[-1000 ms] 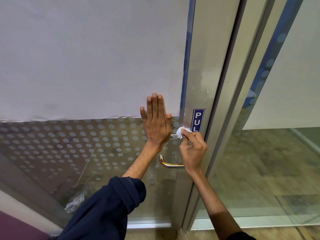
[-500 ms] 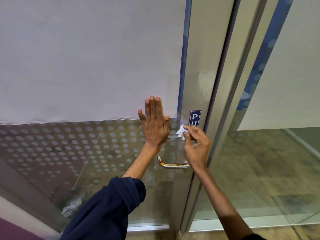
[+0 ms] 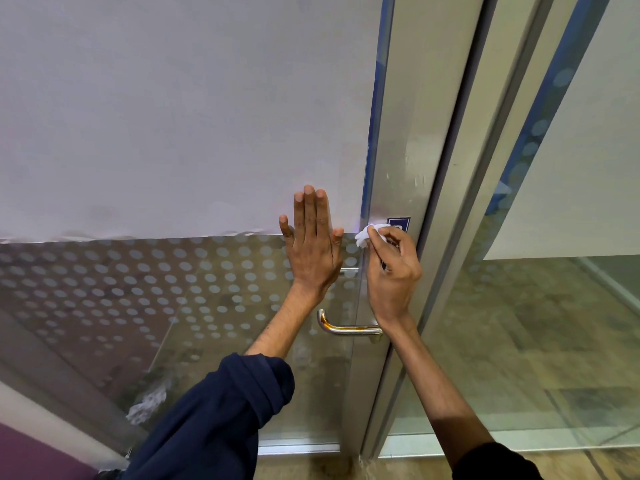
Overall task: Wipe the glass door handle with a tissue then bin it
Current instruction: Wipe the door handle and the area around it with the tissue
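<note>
A chrome U-shaped door handle (image 3: 346,328) is fixed to the glass door; its lower bar shows below my hands, while its upper part is mostly hidden behind them. My left hand (image 3: 313,251) lies flat on the glass, fingers together and pointing up, just left of the handle. My right hand (image 3: 391,271) pinches a small crumpled white tissue (image 3: 367,235) at the door's metal stile, beside the handle's top end and over the blue PULL sign (image 3: 398,223).
The glass door (image 3: 173,289) has a frosted upper band and a dotted pattern below. A metal door frame (image 3: 460,202) runs diagonally on the right, with another glass panel (image 3: 554,323) beyond it. A purple wall strip (image 3: 31,455) sits at the bottom left.
My right hand with the tissue has shifted slightly up along the stile, covering more of the PULL sign. My left hand stays flat on the glass.
</note>
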Tool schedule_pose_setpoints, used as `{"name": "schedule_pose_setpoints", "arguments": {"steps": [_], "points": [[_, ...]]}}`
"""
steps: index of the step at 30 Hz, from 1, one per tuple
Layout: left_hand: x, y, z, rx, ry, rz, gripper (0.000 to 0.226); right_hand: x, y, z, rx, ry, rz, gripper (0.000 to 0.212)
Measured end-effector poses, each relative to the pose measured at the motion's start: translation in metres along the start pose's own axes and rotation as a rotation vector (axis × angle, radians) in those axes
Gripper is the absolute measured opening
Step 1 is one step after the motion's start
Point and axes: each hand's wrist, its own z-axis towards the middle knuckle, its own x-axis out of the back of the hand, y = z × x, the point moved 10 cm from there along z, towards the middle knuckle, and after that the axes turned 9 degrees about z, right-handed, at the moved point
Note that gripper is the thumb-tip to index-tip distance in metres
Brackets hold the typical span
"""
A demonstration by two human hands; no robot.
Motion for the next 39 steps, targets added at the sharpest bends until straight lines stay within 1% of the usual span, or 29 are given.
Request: {"name": "schedule_pose_setpoints", "arguments": {"steps": [2, 5, 8, 10, 18, 22, 26, 29, 31, 34, 39], "points": [[-0.001, 0.001, -0.001, -0.003, 0.004, -0.004, 0.060, -0.003, 0.003, -0.001, -0.014, -0.024, -0.050, 0.037], [-0.001, 0.001, 0.000, -0.004, 0.006, -0.006, 0.060, -0.005, 0.003, -0.001, 0.028, -0.040, -0.121, 0.032], [-0.002, 0.000, -0.002, 0.002, 0.009, -0.010, 0.060, -0.005, 0.002, -0.002, 0.056, -0.031, -0.141, 0.020], [-0.003, -0.001, -0.002, 0.004, 0.008, -0.015, 0.060, -0.006, 0.004, -0.005, 0.055, -0.028, -0.144, 0.017], [0.000, 0.000, -0.002, -0.003, -0.002, -0.017, 0.060, -0.008, 0.018, -0.027, 0.062, -0.061, -0.164, 0.017], [0.000, 0.000, -0.002, 0.007, -0.015, -0.030, 0.059, -0.010, 0.028, -0.043, 0.044, -0.131, -0.171, 0.020], [0.000, 0.000, -0.002, 0.008, -0.027, -0.030, 0.059, -0.013, 0.040, -0.057, -0.081, -0.235, -0.168, 0.029], [0.000, -0.001, -0.001, 0.012, -0.041, -0.032, 0.059, -0.016, 0.046, -0.057, -0.167, -0.290, -0.181, 0.025], [0.000, -0.002, -0.001, 0.015, -0.052, -0.025, 0.059, -0.017, 0.042, -0.056, -0.162, -0.324, -0.178, 0.026], [0.000, -0.002, -0.003, 0.015, -0.061, -0.022, 0.059, -0.013, 0.031, -0.051, -0.102, -0.355, -0.171, 0.032], [0.001, 0.000, 0.000, 0.010, -0.055, -0.006, 0.060, 0.002, 0.023, -0.012, -0.033, -0.296, -0.171, 0.028]]}}
